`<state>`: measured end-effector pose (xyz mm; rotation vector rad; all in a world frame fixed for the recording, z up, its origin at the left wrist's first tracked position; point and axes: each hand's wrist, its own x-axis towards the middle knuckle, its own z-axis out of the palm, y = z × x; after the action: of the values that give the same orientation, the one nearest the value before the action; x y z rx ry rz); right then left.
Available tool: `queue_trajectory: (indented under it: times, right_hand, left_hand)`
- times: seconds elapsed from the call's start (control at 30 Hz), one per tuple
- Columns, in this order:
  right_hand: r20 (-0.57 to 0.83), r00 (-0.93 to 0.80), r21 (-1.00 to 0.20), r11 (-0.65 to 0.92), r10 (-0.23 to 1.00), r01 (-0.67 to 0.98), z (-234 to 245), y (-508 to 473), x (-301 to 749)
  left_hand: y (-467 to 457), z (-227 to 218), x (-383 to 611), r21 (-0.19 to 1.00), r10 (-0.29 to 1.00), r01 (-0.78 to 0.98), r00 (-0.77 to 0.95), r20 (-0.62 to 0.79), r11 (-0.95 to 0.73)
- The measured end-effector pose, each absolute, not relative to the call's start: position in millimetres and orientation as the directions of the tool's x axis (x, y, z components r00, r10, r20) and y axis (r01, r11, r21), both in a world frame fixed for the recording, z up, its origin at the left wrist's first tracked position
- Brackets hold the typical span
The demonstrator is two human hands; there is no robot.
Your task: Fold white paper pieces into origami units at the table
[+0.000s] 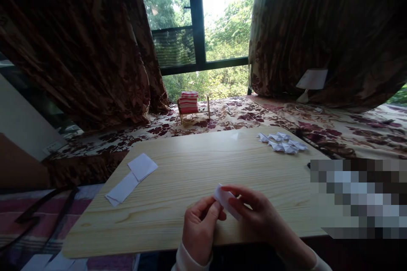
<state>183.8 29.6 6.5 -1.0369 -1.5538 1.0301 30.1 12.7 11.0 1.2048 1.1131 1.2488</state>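
Note:
Above the near edge of the table, both hands are on one small folded piece of white paper [229, 206]. My left hand [202, 224] pinches its left end between thumb and fingers. My right hand [254, 205] grips the upper and right side, its fingers bent around the paper. The hands hide part of the folds. Flat white paper sheets [142, 167] lie in a small stack on the table's left side, with longer paper strips [122, 188] touching them. Toward the far right corner sits a cluster of folded paper pieces [282, 143] with pointed ends.
The light wooden table [178, 169] stands before a floral-covered ledge. On that ledge are a small rack [193, 112] with striped red-and-white cloths [189, 102] and a white lamp [311, 80]. More white papers [54, 262] lie below the table's left edge. A blurred patch covers the right side.

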Motion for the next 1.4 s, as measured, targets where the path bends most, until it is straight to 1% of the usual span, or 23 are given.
queue_trajectory:
  times: [0.1,0.2,0.3,0.4,0.53,0.63,0.77,0.87,1.0,1.1,1.27,1.4]
  right_hand:
    - [0.278,-0.138,-0.946,0.296,0.951,0.13,5.8,28.8,181.6]
    - [0.301,-0.111,-0.94,0.314,0.947,0.132,5.6,28.4,179.8]
    - [0.297,-0.105,-0.941,0.309,0.949,0.136,5.1,28.5,178.9]
    - [0.304,-0.099,-0.936,0.316,0.948,0.157,3.5,28.2,178.9]
    - [0.329,-0.093,-0.922,0.341,0.94,0.186,1.6,27.8,181.1]
    - [0.285,-0.133,-0.938,0.304,0.949,0.164,6.1,29.9,185.1]
    - [0.271,-0.306,-0.946,0.311,0.912,0.089,20.9,36.2,190.7]
    - [0.279,-0.377,-0.948,0.317,0.883,0.042,29.2,40.7,192.5]
    - [0.271,-0.394,-0.95,0.31,0.878,0.035,30.8,44.0,192.6]
    - [0.292,-0.389,-0.941,0.336,0.874,0.05,30.0,44.2,191.9]
    - [0.346,-0.367,-0.914,0.399,0.863,0.076,31.1,42.0,190.5]
    - [0.364,-0.382,-0.902,0.424,0.85,0.084,32.7,41.5,187.3]
  left_hand:
    - [12.6,14.4,32.7,0.999,0.999,-0.042,0.034,0.032,-0.03]
    - [11.5,18.2,33.8,0.998,0.997,0.019,0.05,0.06,-0.061]
    - [10.8,19.8,34.4,0.997,0.996,0.025,0.054,0.075,-0.076]
    - [11.3,18.8,35.8,0.997,0.997,0.035,0.036,0.073,-0.074]
    - [11.2,16.9,38.4,0.987,0.994,0.122,-0.024,0.106,-0.102]
    - [8.8,16.8,40.9,0.974,0.985,0.169,-0.049,0.163,-0.152]
    - [4.6,16.9,44.7,0.959,0.976,0.196,-0.022,0.215,-0.207]
    - [3.2,15.7,45.8,0.952,0.973,0.208,-0.012,0.23,-0.223]
    - [3.1,13.7,45.2,0.939,0.971,0.25,0.01,0.24,-0.235]
    - [3.2,13.0,45.3,0.939,0.972,0.253,0.014,0.236,-0.232]
    - [4.1,11.2,44.8,0.962,0.977,0.18,-0.026,0.213,-0.205]
    - [5.4,12.4,44.0,0.975,0.987,0.156,-0.011,0.161,-0.158]
